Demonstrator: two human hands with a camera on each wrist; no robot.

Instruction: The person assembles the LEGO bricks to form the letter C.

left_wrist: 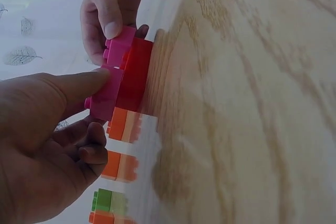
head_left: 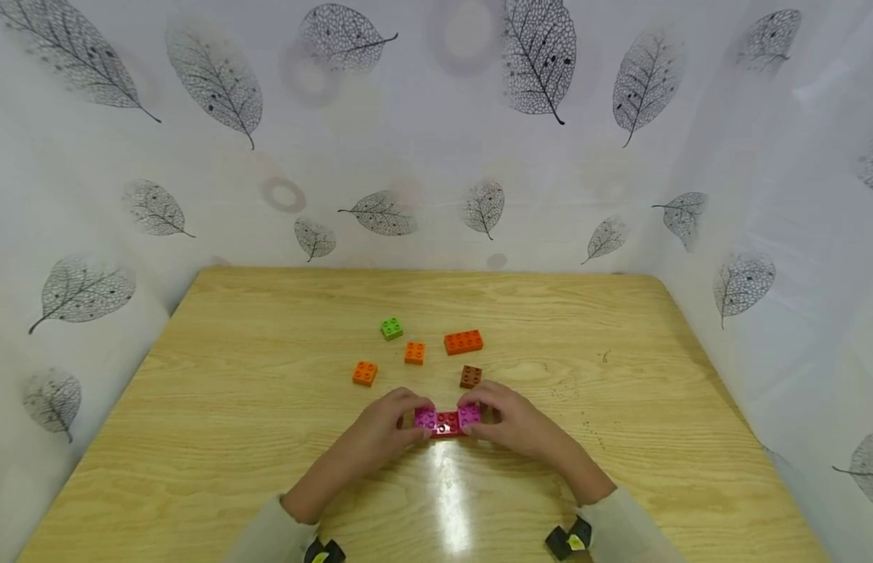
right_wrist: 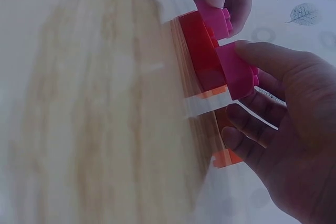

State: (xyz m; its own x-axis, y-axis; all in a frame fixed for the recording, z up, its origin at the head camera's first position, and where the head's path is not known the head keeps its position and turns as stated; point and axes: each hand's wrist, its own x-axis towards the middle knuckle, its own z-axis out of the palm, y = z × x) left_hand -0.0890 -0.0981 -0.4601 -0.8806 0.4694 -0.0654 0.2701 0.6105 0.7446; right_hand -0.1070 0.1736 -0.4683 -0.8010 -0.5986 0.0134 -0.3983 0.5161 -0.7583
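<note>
Two hands work close together, each pinching a pink brick between thumb and fingertips: the left hand (head_left: 389,426) has the left pink brick (head_left: 425,417), the right hand (head_left: 514,420) the right pink brick (head_left: 468,415). Both pink bricks sit over the ends of a red brick (head_left: 447,424), its studs showing between them. Only the wrist views give this stack in profile, and show the lower fingers loosely bent below the pinch; whether the pink bricks are pressed fully down, I cannot tell. The layout beyond is plain only from the head: a brown brick (head_left: 471,377) just past the right fingertips, then two orange bricks (head_left: 414,353) (head_left: 364,373), a long red-orange brick (head_left: 463,342) and a green brick (head_left: 391,328). The table (head_left: 232,352) stretches wide to either side of the hands; leaf-printed cloth (head_left: 422,133) hangs along its far edge and both sides.
</note>
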